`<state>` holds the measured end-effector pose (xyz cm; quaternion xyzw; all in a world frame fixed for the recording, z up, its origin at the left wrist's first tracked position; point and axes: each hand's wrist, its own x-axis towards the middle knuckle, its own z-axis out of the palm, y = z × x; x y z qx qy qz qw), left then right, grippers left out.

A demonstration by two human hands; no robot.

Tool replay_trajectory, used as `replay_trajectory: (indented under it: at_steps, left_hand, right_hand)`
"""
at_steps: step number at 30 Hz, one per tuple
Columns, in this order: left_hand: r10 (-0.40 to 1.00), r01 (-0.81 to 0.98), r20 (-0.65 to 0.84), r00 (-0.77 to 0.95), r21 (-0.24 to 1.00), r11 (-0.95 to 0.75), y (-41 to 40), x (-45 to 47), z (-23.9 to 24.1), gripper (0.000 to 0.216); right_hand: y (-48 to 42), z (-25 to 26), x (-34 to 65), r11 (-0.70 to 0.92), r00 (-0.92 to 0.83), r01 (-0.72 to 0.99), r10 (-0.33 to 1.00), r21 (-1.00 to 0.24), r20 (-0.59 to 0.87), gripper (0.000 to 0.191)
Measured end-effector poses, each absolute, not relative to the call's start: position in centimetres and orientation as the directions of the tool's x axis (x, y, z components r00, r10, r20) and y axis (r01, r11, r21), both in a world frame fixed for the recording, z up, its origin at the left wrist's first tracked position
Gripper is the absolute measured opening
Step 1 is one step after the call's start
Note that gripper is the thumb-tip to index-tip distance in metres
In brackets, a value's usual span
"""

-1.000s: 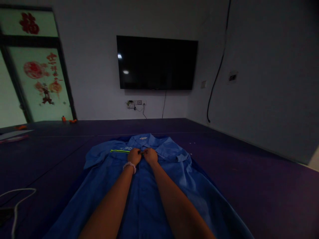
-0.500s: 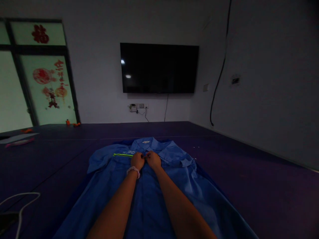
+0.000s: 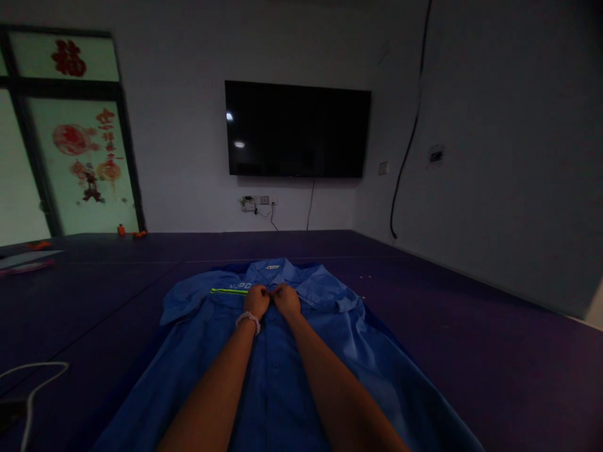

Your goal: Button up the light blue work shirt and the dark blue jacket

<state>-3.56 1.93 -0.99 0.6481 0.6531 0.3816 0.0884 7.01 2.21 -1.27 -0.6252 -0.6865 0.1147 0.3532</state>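
Note:
A blue work shirt [image 3: 188, 351] lies face up, its collar at the far end, with white letters and a bright yellow-green stripe on the chest. My left hand [image 3: 257, 301], with a pale pink band on the wrist, pinches the front edge of the shirt just below the collar. Close beside it, my right hand [image 3: 287, 301] has its fingers pressed together on the same edge. The fingertips nearly meet, and whatever small part lies between them is too dark to make out.
The shirt rests on a dark purple surface [image 3: 447, 339]. A white cable [image 3: 49, 376] and a dark object lie at the lower left. Farther left are flat pale items [image 3: 28, 258] and small orange things [image 3: 121, 230]. A television [image 3: 296, 130] hangs on the far wall.
The view has turned slightly, so everything sits a little farther left. Both hands stay at the shirt front below the collar, with small shifts of the fingers.

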Motion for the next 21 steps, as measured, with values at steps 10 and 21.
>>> replay_trajectory:
  at_steps: [10,21]
  left_hand:
    - [0.914,0.724,0.378,-0.145,0.67,-0.162,2.28,-3.57,-1.29,0.019]
    - [0.907,0.715,0.389,-0.162,0.68,-0.164,2.14,-3.47,-1.36,0.018]
  right_hand:
    - [2.34,-1.46,6.99,0.195,0.051,0.759,0.934,-0.622,0.354,0.018]
    - [2.23,-1.41,7.06,0.193,0.051,0.766,0.933,-0.613,0.357,0.018]
